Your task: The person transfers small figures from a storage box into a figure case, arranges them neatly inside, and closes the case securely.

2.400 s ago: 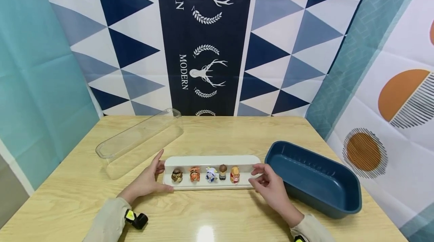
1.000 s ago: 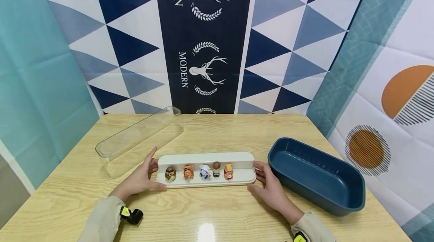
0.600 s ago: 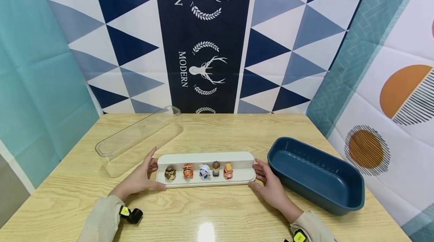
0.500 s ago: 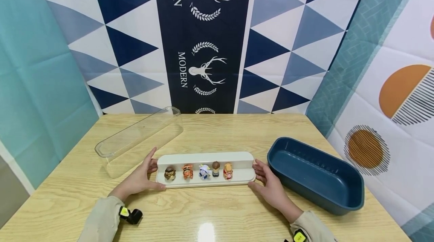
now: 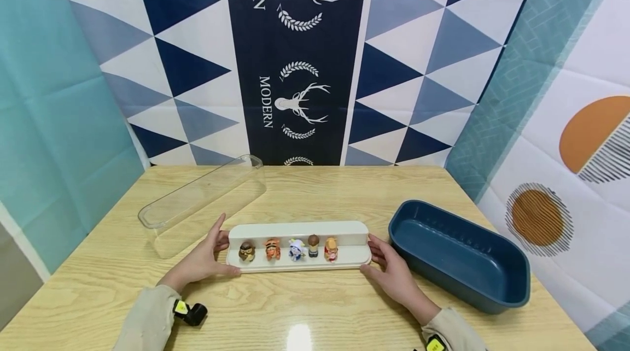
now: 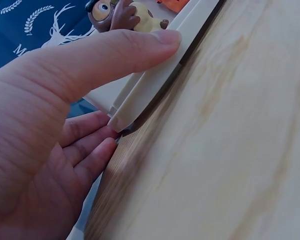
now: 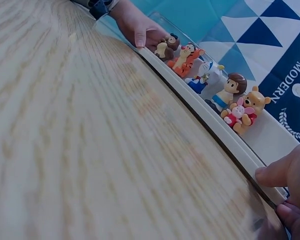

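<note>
A long white display stand [image 5: 295, 229] with a raised back step lies crosswise on the table. My left hand [image 5: 203, 259] grips its left end, thumb [image 6: 140, 49] on the front edge and fingers around the end. At the other end my right hand [image 5: 395, 274] holds the stand between thumb [image 7: 277, 172] and fingers. Small figurines stand in a row on it: an owl [image 5: 246, 251], an orange tiger [image 5: 273, 249], a white-and-blue figure [image 5: 297, 250], a brown-haired boy [image 5: 313, 245] and a yellow bear [image 7: 255, 99] holding a pink piglet [image 7: 237, 114].
A clear, long plastic cover [image 5: 202, 198] lies slantwise at the back left, close behind my left hand. To the right, a deep blue basin [image 5: 462, 255] stands near my right hand. Patterned cloth [image 5: 305, 66] hangs behind the wooden table [image 5: 266, 313].
Over the earlier second or so, the stand shifted a little left and my right hand's fingers closed around its right end. In the last half second, hands and stand hold nearly still.
</note>
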`<state>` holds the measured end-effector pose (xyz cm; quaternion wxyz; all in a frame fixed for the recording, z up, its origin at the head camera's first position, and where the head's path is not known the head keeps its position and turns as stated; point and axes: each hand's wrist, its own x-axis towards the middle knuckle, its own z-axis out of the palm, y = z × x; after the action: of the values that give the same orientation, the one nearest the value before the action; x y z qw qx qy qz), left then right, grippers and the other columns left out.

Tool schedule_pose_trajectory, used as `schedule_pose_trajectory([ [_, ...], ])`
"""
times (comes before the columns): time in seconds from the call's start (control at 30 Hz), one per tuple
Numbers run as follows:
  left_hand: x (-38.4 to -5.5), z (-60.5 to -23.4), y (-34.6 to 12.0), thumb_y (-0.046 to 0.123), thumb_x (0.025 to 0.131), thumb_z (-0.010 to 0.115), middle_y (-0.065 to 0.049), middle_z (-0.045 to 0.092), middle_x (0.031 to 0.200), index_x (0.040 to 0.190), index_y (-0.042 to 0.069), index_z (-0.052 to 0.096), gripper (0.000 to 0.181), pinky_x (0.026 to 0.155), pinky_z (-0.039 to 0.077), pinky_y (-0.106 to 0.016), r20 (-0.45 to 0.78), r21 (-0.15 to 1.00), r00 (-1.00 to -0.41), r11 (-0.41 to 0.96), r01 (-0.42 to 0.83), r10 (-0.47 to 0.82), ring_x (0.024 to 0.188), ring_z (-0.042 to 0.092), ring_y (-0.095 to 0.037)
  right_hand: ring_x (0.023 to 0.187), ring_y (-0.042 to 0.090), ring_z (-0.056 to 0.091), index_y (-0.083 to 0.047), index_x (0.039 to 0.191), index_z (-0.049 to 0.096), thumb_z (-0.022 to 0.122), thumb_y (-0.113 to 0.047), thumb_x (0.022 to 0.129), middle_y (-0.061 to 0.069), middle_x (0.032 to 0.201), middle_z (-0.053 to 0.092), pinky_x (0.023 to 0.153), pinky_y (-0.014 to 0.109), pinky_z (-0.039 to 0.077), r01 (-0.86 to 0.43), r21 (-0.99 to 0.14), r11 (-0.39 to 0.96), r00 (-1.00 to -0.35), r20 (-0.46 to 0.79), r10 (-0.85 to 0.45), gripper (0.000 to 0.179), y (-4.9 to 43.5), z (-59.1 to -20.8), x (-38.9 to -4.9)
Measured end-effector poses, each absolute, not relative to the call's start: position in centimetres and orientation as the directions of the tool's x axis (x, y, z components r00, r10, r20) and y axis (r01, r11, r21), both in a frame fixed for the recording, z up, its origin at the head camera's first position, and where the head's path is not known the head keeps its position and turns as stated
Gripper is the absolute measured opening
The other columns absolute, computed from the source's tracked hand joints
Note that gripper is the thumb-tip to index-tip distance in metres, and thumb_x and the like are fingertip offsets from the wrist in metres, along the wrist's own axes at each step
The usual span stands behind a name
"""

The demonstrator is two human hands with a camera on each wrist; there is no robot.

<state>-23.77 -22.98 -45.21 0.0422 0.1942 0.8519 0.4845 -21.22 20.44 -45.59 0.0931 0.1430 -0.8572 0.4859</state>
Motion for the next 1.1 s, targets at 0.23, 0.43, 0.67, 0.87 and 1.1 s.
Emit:
schedule_pose_trajectory([
  [0.23,-23.7,-45.1,-23.1,0.015,0.074,0.090,-0.033,0.038,0.144,0.159,0.005,-0.003,0.127,0.108,0.037,-0.059,0.200,0.834,-0.917,0.431,0.344,0.345,0.128,0.045,-0.051,0.121,0.039,0.055,0.010,0.143,0.044,0.075,0.004,0.086,0.027,0.134,0.054,0.099,0.044,0.051,-0.347,-0.807,0.478,-0.938,0.307,-0.164,0.065,20.4,-45.6,-21.2],
  [0.43,-23.2,-44.1,-23.4,0.005,0.077,0.085,-0.022,0.052,0.138,0.159,0.008,0.019,0.105,0.102,0.049,-0.038,0.449,0.747,-0.871,0.450,0.489,0.200,0.123,0.053,-0.033,0.121,0.040,0.055,0.011,0.142,0.044,0.074,0.005,0.086,0.027,0.134,0.055,0.098,0.044,0.051,-0.353,-0.801,0.483,-0.935,0.312,-0.167,0.064,20.4,-45.7,-21.1],
  [0.67,-22.7,-42.3,-24.1,-0.025,0.063,0.080,-0.010,0.057,0.131,0.148,-0.003,0.039,0.097,0.099,0.042,-0.013,0.746,0.606,-0.665,0.458,0.650,-0.043,0.119,0.051,-0.005,0.121,0.040,0.055,0.011,0.142,0.044,0.074,0.005,0.086,0.027,0.134,0.054,0.098,0.044,0.051,-0.351,-0.801,0.484,-0.936,0.309,-0.168,0.064,20.3,-45.7,-21.0],
  [0.87,-22.8,-41.7,-26.2,-0.029,0.055,0.074,-0.002,0.052,0.136,0.143,-0.011,0.038,0.096,0.103,0.038,-0.021,0.855,0.505,-0.481,0.529,0.682,-0.195,0.127,0.046,-0.011,0.122,0.040,0.055,0.010,0.143,0.044,0.074,0.004,0.087,0.027,0.135,0.054,0.098,0.044,0.051,-0.350,-0.801,0.486,-0.937,0.305,-0.171,0.064,20.5,-45.7,-21.1],
  [1.1,-22.6,-42.3,-28.4,-0.003,0.074,0.084,-0.006,0.020,0.160,0.160,0.018,0.008,0.117,0.121,0.014,-0.038,0.537,0.822,-0.736,0.453,0.346,-0.412,0.145,0.016,-0.018,0.120,0.041,0.055,0.012,0.141,0.045,0.074,0.005,0.086,0.028,0.132,0.055,0.097,0.044,0.052,-0.368,-0.791,0.489,-0.929,0.325,-0.174,0.063,20.6,-45.7,-21.1],
])
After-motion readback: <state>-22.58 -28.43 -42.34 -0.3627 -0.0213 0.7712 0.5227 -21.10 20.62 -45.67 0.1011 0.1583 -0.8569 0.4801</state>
